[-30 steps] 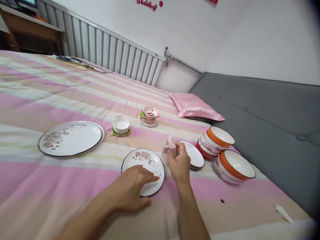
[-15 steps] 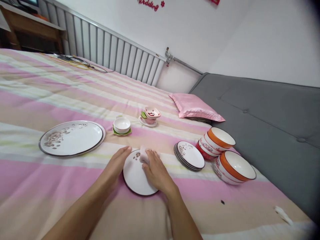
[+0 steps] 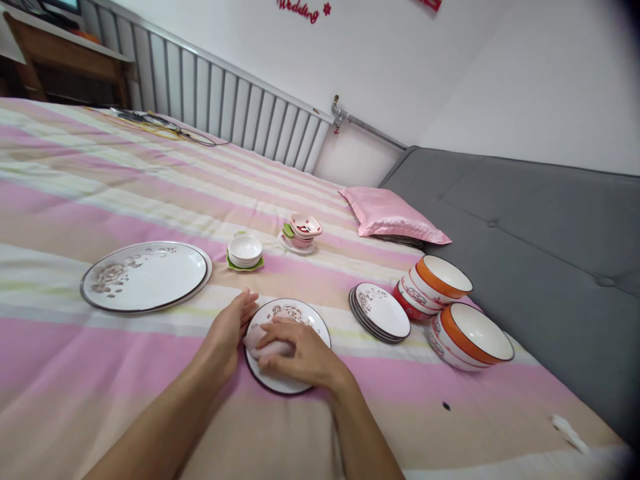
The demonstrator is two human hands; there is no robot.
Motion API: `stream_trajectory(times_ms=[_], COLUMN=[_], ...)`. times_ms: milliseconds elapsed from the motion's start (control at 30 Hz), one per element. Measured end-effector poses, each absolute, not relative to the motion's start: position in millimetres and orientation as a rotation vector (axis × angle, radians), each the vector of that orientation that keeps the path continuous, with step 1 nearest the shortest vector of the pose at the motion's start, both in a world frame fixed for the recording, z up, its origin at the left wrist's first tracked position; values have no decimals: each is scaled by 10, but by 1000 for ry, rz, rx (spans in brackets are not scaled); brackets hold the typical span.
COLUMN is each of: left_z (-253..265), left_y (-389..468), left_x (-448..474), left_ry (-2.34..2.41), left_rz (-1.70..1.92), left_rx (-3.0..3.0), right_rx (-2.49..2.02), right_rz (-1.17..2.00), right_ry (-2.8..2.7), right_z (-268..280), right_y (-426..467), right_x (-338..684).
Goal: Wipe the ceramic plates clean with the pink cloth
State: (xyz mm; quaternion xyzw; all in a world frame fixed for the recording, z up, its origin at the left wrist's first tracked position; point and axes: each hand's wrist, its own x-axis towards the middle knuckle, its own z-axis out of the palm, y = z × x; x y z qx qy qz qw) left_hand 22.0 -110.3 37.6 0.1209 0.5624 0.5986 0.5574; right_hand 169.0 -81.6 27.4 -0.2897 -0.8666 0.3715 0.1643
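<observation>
A round white plate (image 3: 317, 323) with a dark rim and brown floral print lies on the striped bedspread before me. My right hand (image 3: 307, 353) presses a pale pink cloth (image 3: 256, 340) onto its left half, fingers curled over the cloth. Upright along the plate's left edge stands my left hand (image 3: 227, 333), fingers stretched out, apparently steadying the rim. Right of the plate is a stack of small matching plates (image 3: 385, 312). Farther left lies a large oval platter (image 3: 150, 280) with the same flower pattern, on top of another.
Stacked orange-rimmed bowls (image 3: 475, 340) stand at the right by the grey headboard (image 3: 540, 233). Small white bowls (image 3: 245, 248) on a green dish and little patterned dishes (image 3: 305, 227) sit beyond the plate. A pink pillow (image 3: 393, 213) and tangled cables (image 3: 160, 123) lie farther back.
My right hand has moved the cloth from the plate's far right part to its left side, uncovering more of the print. My left hand stays at the left edge.
</observation>
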Motion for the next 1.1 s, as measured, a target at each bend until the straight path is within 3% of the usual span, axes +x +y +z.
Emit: stream_trajectory(times_ms=[367,633,1100], left_z=[337,358,358], left_y=[-1083,-1079,-1088], left_x=[197,203,213], left_ry=[1371,1361,1351], left_rz=[1398,1400,1403], left_rx=[287,291,295], right_rx=[-1025,-1397,-976], right_rz=[1342,1172,698], right_ry=[-2657,-2410,-2396], right_z=[549,484,160], right_y=[-820,-738,-649], right_x=[2152,2264,1797])
